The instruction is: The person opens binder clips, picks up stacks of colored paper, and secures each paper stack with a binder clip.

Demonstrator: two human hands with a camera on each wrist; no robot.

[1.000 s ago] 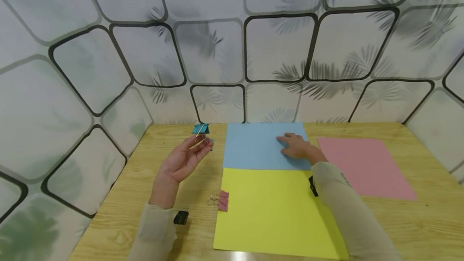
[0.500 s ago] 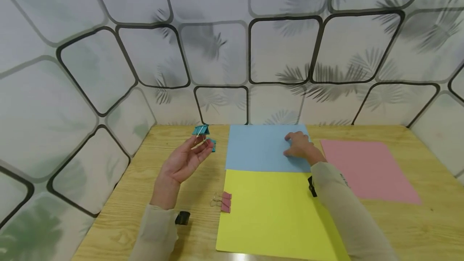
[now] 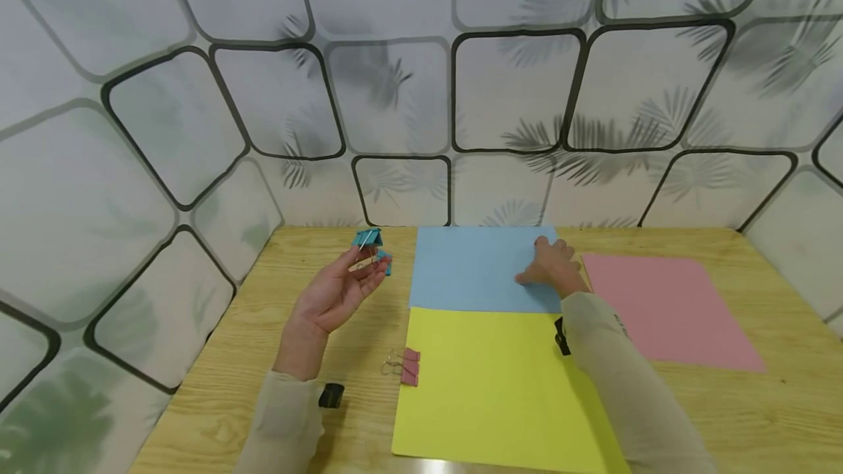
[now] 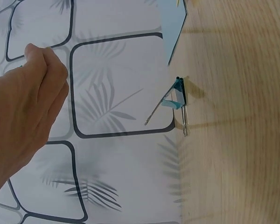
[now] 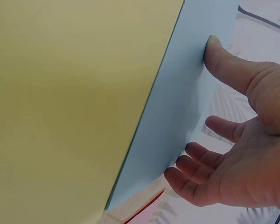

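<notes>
My left hand (image 3: pixel 339 291), raised at the left of the table, pinches a teal binder clip (image 3: pixel 366 238) by its wire handles. In the left wrist view the back of that hand (image 4: pixel 30 102) hides nearly all of the clip. Behind its fingertips, a second teal binder clip (image 4: pixel 180 92) rests on the table. My right hand (image 3: pixel 553 265) is at the right end of a light-blue sheet (image 3: pixel 470 265). Its thumb (image 5: pixel 215 50) touches the sheet's face while the other fingers, spread and slightly bent, reach the sheet's far edge.
A yellow sheet (image 3: pixel 494 393) lies nearer, meeting the blue one along a straight line. A pink binder clip (image 3: pixel 410 367) sits on its left edge. Further right on the wooden table (image 3: pixel 724 415) is a pink sheet (image 3: pixel 672 309). A patterned wall (image 3: pixel 395 108) rises behind.
The fingers of my right hand have moved rightward across the blue sheet to its right end. My left hand still holds its teal clip, now slightly lower. The head view shifted a little.
</notes>
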